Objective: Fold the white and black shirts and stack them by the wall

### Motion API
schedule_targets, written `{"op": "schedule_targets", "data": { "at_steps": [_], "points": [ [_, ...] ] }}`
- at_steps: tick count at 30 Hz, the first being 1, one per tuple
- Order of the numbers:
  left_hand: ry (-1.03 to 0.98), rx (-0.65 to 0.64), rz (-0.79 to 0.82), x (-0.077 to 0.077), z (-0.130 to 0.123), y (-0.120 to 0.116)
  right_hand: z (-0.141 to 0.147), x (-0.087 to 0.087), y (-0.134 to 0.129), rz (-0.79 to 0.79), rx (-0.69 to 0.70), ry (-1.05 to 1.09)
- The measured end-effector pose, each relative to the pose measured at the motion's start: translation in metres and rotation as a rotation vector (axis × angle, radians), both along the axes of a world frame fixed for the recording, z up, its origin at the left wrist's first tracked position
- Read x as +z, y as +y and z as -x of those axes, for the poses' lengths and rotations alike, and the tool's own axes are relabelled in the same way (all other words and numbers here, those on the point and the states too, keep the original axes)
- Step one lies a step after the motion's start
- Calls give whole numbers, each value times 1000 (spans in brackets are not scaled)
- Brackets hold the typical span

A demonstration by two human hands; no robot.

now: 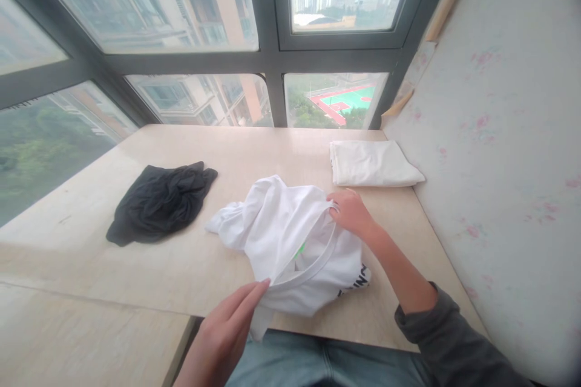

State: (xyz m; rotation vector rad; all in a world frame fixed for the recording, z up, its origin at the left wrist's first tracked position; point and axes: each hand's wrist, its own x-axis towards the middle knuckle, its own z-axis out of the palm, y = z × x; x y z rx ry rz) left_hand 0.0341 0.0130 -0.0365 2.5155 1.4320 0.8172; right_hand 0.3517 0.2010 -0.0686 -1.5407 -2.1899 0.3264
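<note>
A crumpled white T-shirt [281,224] lies in front of me, its round neckline facing up and towards me. Dark lettering shows on its lower right part, and a small green patch is visible inside the neck opening. My left hand [227,320] pinches the neckline at its near left end. At the far right end of the same neckline, my right hand [349,211] grips the collar between thumb and fingers. The collar is stretched between both hands. One corner of the shirt hangs over the front edge beside my left hand.
A rumpled black garment [163,202] lies to the left on the beige ledge [236,151]. At the back right, a folded white cloth [372,163] rests near the flowered wall [499,133]. Grey-framed windows [267,60] border the far side. My legs [318,363] are at the front edge.
</note>
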Motion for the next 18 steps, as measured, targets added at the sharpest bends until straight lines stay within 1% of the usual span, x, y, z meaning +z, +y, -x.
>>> {"op": "schedule_targets", "data": {
  "at_steps": [1,3,5,7,8,10,12,14,16,18],
  "points": [
    [-16,33,-18,4,4,0,-4,7,-3,-2,9,35],
    [-64,105,-57,12,11,0,-14,24,-15,-11,70,149],
    [-109,182,-88,21,16,0,-25,41,-32,-22,160,274],
    [-134,239,-90,29,17,0,-36,56,-50,-14,219,337],
    [-146,251,-80,33,16,0,-42,60,-58,-1,223,350],
    [-179,243,-47,36,12,3,-51,64,-70,36,180,356],
    [-208,219,6,32,5,8,-59,61,-78,89,99,350],
    [-215,202,84,21,-1,15,-64,54,-81,164,32,328],
    [-207,217,174,7,-5,21,-67,48,-83,260,16,284],
    [-208,249,254,-6,-5,24,-70,45,-85,348,54,234]
  ]
}}
